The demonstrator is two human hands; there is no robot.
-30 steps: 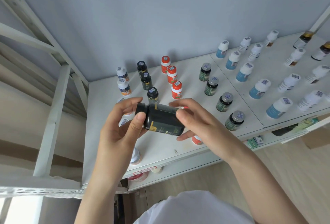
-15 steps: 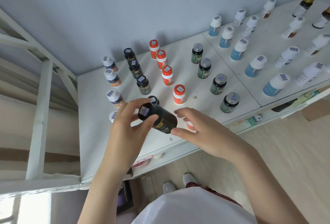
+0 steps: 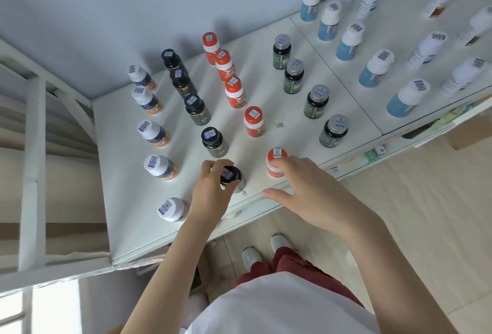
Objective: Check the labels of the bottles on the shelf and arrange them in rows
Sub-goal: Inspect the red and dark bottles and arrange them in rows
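Black bottle [image 3: 231, 174] upright on white shelf [image 3: 125, 200], at near end of the black row, cap gripped from above by curled fingers and thumb of left hand [image 3: 210, 195]. Just right, right hand [image 3: 306, 187] spread and relaxed, holding nothing, fingertips against nearest orange bottle [image 3: 275, 156]. White-capped bottles [image 3: 153, 134] in a row to the left; green bottles [image 3: 315, 102] farther right.

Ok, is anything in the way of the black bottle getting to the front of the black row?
Nothing visible. The left hand grips the black bottle by its cap, upright, right at the row's front end. Only bare shelf lies between it and the next black bottle behind.
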